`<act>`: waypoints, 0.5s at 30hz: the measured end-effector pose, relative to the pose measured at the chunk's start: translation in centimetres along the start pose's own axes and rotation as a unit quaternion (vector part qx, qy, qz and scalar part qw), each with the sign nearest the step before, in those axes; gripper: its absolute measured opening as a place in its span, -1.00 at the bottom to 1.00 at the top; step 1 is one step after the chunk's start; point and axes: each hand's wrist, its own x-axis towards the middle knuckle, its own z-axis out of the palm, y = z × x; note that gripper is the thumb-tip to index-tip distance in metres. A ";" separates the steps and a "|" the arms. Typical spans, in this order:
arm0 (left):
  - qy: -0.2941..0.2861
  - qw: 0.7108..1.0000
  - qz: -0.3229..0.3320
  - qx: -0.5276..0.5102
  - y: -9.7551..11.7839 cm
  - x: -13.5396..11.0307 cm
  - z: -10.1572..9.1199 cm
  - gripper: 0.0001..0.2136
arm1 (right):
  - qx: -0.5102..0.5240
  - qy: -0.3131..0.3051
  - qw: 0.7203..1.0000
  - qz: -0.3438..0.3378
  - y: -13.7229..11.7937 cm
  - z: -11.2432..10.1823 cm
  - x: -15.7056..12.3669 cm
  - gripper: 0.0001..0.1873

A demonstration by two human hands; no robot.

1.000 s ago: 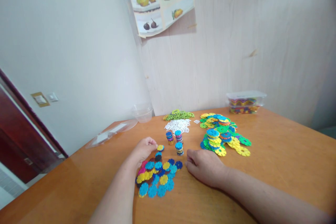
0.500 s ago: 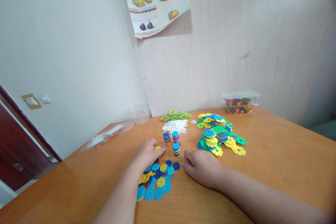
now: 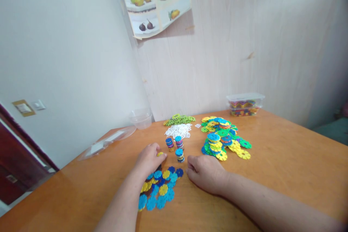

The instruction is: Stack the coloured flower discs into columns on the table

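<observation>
My left hand (image 3: 149, 159) is closed around a yellow notched plastic disc (image 3: 160, 154), just left of the small stacks. Its fingers partly hide the disc, and whether others lie beneath it I cannot tell. Loose blue and yellow notched discs (image 3: 163, 189) are spread below that hand and beside the forearm. Three small upright stacks stand between and beyond the hands: a front one (image 3: 179, 155), a rear one (image 3: 178, 143) and a left one (image 3: 169, 144). My right hand (image 3: 205, 172) rests on the table as a loose fist, with nothing visible in it, right of the front stack.
Larger flower-shaped discs (image 3: 223, 139) lie heaped at the right. White plastic pieces (image 3: 178, 131) and green pieces (image 3: 179, 119) form piles at the back. A clear tub (image 3: 140, 118), transparent lids (image 3: 107, 141) and a filled clear box (image 3: 245, 105) stand near the table's far edges.
The whole view has shifted slightly, so everything appears a little further left. Both hands keep about the same places beside the stacks, and the yellow disc stays in my left hand.
</observation>
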 end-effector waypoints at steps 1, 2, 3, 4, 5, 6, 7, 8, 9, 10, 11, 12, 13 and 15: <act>-0.007 1.000 -0.009 -0.007 -0.2 0.0 -0.2 -0.71 | 0.000 0.001 1.000 0.002 0.0 0.0 0.0 -0.79; -0.016 1.000 -0.020 -0.011 -0.5 -0.1 -0.5 -0.73 | -0.001 0.002 1.000 0.003 0.0 0.1 0.0 -0.78; -0.025 0.999 -0.032 -0.012 -0.8 -0.2 -0.8 -0.75 | 0.000 0.004 1.000 0.003 0.1 0.1 0.0 -0.78; -0.036 0.998 -0.043 -0.012 -1.0 -0.3 -1.2 -0.77 | 0.000 0.005 1.000 0.002 0.1 0.1 0.0 -0.78; -0.047 0.998 -0.050 -0.012 -1.2 -0.5 -1.5 -0.77 | 0.000 0.007 1.000 0.001 0.1 0.2 0.0 -0.79; -0.059 0.997 -0.054 -0.015 -1.4 -0.7 -1.8 -0.77 | 0.000 0.008 1.000 0.001 0.1 0.1 -0.1 -0.79; -0.074 0.996 -0.053 -0.020 -1.4 -0.9 -2.1 -0.77 | 0.000 0.007 1.000 0.001 0.1 0.1 -0.1 -0.80; -0.092 0.994 -0.052 -0.028 -1.4 -1.2 -2.3 -0.75 | -0.001 0.004 1.000 0.001 0.1 0.1 -0.1 -0.80; -0.112 0.992 -0.050 -0.035 -1.3 -1.4 -2.5 -0.74 | -0.001 0.001 1.000 0.002 0.0 0.0 -0.1 -0.80; -0.132 0.989 -0.048 -0.042 -1.2 -1.6 -2.6 -0.73 | -0.001 -0.001 1.000 0.003 0.0 0.0 -0.1 -0.80; -0.149 0.987 -0.047 -0.045 -1.1 -1.8 -2.6 -0.73 | -0.001 -0.004 1.000 0.003 0.0 -0.1 -0.1 -0.80; -0.163 0.985 -0.047 -0.045 -1.1 -1.9 -2.6 -0.73 | 0.001 -0.005 1.000 0.004 0.0 -0.1 0.0 -0.79; -0.171 0.983 -0.048 -0.043 -1.0 -2.0 -2.6 -0.73 | 0.002 -0.006 1.000 0.004 0.0 -0.1 0.0 -0.79; -0.175 0.983 -0.051 -0.036 -1.1 -2.0 -2.4 -0.75 | 0.003 -0.007 1.000 0.004 0.1 0.0 0.0 -0.79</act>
